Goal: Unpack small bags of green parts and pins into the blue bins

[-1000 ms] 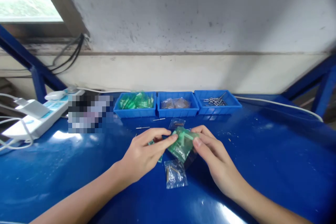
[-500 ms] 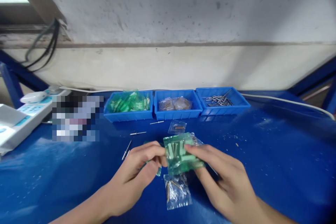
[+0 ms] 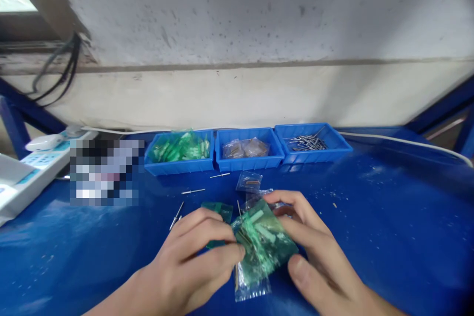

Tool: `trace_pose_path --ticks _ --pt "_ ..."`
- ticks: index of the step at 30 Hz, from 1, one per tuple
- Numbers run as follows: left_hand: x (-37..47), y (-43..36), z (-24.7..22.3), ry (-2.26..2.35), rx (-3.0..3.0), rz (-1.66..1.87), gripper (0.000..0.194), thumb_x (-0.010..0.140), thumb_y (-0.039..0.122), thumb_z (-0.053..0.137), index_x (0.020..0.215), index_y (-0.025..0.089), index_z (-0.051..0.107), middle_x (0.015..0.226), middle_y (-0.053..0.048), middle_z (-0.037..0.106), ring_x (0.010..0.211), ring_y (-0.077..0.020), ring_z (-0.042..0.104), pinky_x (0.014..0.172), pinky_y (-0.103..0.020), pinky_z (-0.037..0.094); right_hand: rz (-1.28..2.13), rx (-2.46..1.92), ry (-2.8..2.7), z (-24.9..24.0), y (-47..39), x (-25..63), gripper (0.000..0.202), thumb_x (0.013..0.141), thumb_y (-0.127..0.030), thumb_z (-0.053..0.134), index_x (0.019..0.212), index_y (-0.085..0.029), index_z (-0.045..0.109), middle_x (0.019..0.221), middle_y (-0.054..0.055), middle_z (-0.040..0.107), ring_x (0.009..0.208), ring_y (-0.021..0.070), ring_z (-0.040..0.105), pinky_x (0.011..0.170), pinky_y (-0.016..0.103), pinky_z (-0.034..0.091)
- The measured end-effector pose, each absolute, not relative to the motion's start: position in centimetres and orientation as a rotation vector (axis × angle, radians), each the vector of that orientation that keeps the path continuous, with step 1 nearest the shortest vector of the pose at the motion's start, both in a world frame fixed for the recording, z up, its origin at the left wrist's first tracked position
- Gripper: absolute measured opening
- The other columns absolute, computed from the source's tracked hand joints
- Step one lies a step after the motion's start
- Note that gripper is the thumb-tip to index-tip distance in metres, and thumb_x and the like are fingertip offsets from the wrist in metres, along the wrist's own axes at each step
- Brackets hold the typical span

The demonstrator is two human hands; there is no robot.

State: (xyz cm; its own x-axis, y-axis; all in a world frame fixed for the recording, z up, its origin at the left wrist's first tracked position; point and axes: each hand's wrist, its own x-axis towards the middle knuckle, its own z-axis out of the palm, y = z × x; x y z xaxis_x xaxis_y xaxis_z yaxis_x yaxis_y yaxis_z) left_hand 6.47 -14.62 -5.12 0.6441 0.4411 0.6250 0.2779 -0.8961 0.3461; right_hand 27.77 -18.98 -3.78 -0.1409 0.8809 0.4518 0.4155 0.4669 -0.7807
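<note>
L hand (image 3: 202, 256) now pinches the left edge of the green pouch (image 3: 264, 239), lower ctr of frame; its fingers are curled & its index tip rests on the film. Half a sec ago the pouch sat squarer to view w/ a digit of the R hand (image 3: 322, 261) lying across its face; now that digit is off, the pouch is tilted diag. & more of its face shows, incl. pale rods & thin metal pcs inside. R hand is spread round the pouch's right side: fingers at the upper edge, thumb apart, down by the lower right corner. Can't tell if it grips the film or only steadies it. Prob. means the L hand has more of the hold & the pouch is mid-handling, not yet set down. It also now overlaps more of the lower clear pouch (image 3: 257, 290), whose bottom end pokes out below. Another grn pouch on the table (image 3: 226, 212) shows more clearly behind the L knuckles; the upper clear pouch (image 3: 249, 181) lies flat just above ctr. Loose rivets (image 3: 193, 191) are left of that. Further up, a row of three blue trays: left tray (image 3: 179, 166) w/ grn pouches, mid tray (image 3: 250, 164) w/ clear ones, right tray (image 3: 316, 158) w/ loose metal pcs.
</note>
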Motion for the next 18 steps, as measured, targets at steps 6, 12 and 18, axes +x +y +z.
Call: trace_pose_path --ticks 6,12,18 --pt "6.6 -15.0 -4.8 0.654 2.676 1.123 0.027 0.077 0.003 0.059 0.099 0.019 0.063 0.085 -0.003 0.064 0.078 -0.0156 0.056 0.074 -0.031 0.050 0.775 -1.242 -1.651 -4.0 -18.5 27.2 0.029 0.087 -0.023 0.051 0.059 -0.019 0.059 0.055 -0.002 0.045 0.049 0.0099 0.044 0.044 0.022 0.038" --pt "7.1 -15.4 -5.3 0.906 1.952 0.819 0.033 0.096 0.031 0.033 0.080 0.019 0.059 0.069 -0.002 0.062 0.063 -0.0126 0.057 0.056 -0.024 0.050 0.438 -0.976 -1.944 -5.1 -18.4 27.5 0.028 0.083 -0.010 0.053 0.106 -0.019 0.066 0.058 0.000 0.055 0.048 0.0117 0.047 0.045 0.025 0.039" --pt "7.1 -15.0 -5.1 1.014 1.822 0.784 0.031 0.094 0.032 0.040 0.074 0.018 0.058 0.055 0.002 0.054 0.048 -0.0098 0.054 0.044 -0.019 0.046 0.341 -1.024 -2.066 -6.1 -18.4 27.8 0.045 0.080 -0.002 0.047 0.118 -0.023 0.059 0.093 0.009 0.053 0.079 0.0160 0.055 0.063 0.029 0.051"
